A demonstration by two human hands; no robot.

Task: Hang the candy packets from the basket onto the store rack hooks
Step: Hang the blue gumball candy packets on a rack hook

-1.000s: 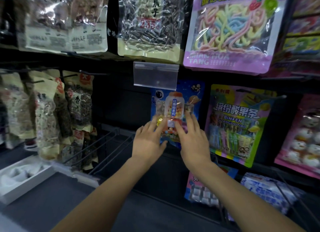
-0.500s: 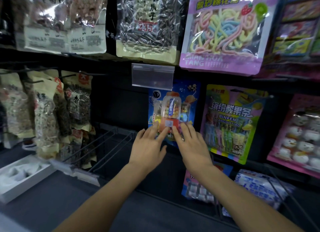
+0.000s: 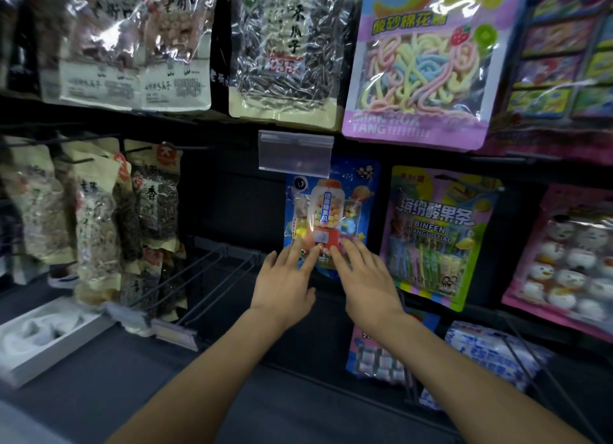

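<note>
A blue candy packet [image 3: 326,208] printed with a gumball machine hangs on the rack below a clear plastic price tag holder [image 3: 295,152]. My left hand [image 3: 285,277] has its straight fingers on the packet's lower left part. My right hand [image 3: 363,276] lays its straight fingers on the lower right part. Neither hand curls round the packet. The hook that carries it is hidden behind the tag holder. No basket is in view.
A green and pink sour-strip packet [image 3: 438,234] hangs just right of my hands, and a pink packet [image 3: 570,254] further right. Seed bags [image 3: 152,208] hang at the left. Empty wire hooks [image 3: 212,271] jut out at lower left. A white tray [image 3: 46,334] lies on the shelf.
Both hands have slid down the blue packet from its middle to its lower part. The packet now hangs flatter against the rack.
</note>
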